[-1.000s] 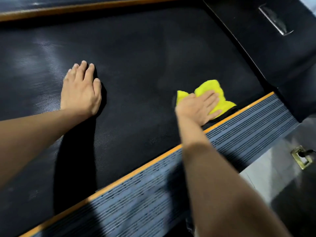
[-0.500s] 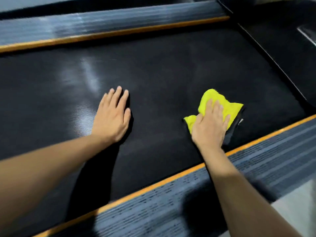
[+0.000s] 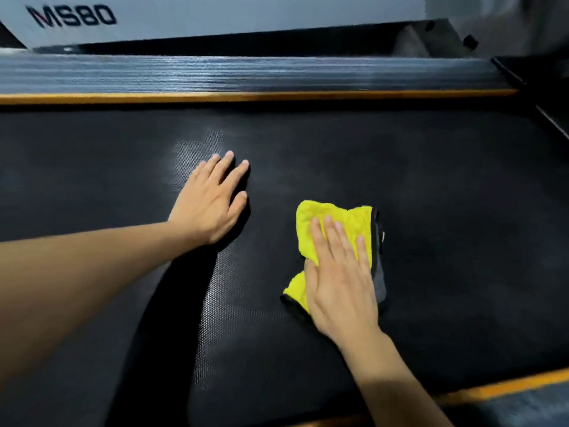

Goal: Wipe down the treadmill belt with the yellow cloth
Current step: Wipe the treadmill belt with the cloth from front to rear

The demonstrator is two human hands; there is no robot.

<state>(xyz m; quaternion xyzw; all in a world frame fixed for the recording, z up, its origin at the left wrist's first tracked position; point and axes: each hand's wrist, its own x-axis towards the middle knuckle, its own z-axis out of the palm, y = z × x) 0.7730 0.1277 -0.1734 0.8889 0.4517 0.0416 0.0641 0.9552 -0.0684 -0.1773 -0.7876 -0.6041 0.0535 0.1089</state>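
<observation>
Yellow cloth [image 3: 341, 223] lies under flat right hand [image 3: 338, 282] on belt [image 3: 446, 195].

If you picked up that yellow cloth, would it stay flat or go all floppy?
Probably floppy: the yellow cloth already lies bunched and folded under the right hand. It looks fluffy and thin, so likely light. Its fuzzy surface should drag rather than slip on the textured treadmill belt.
</observation>
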